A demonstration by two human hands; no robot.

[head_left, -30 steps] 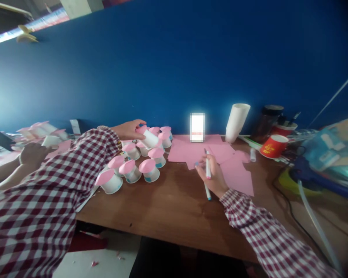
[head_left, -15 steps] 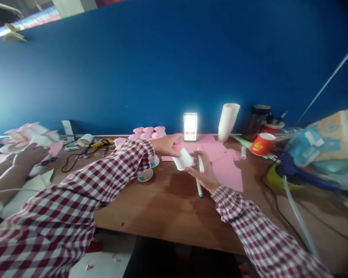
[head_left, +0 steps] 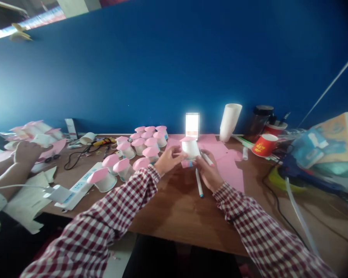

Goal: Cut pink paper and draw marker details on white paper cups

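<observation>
Both my hands hold one upturned white paper cup [head_left: 190, 148] with a pink paper top, just above the brown table [head_left: 174, 208]. My left hand [head_left: 168, 160] grips its left side with fingers curled. My right hand [head_left: 208, 172] steadies its right side and also pinches a white marker [head_left: 206, 158]. A second marker with a blue tip [head_left: 198, 184] lies on the table under my right hand. To the left stands a cluster of several more pink-topped cups [head_left: 139, 148].
Pink paper sheets [head_left: 229, 166] lie behind my hands. A lit phone [head_left: 192, 124], a stack of white cups [head_left: 230, 120] and a red cup [head_left: 264, 144] stand at the back. A power strip [head_left: 78, 188] and cables lie left. Another person's hand [head_left: 24, 152] works at far left.
My left hand carried the cup from the cluster on the left to the middle and turned it pink top up. My right hand has now closed on its other side.
</observation>
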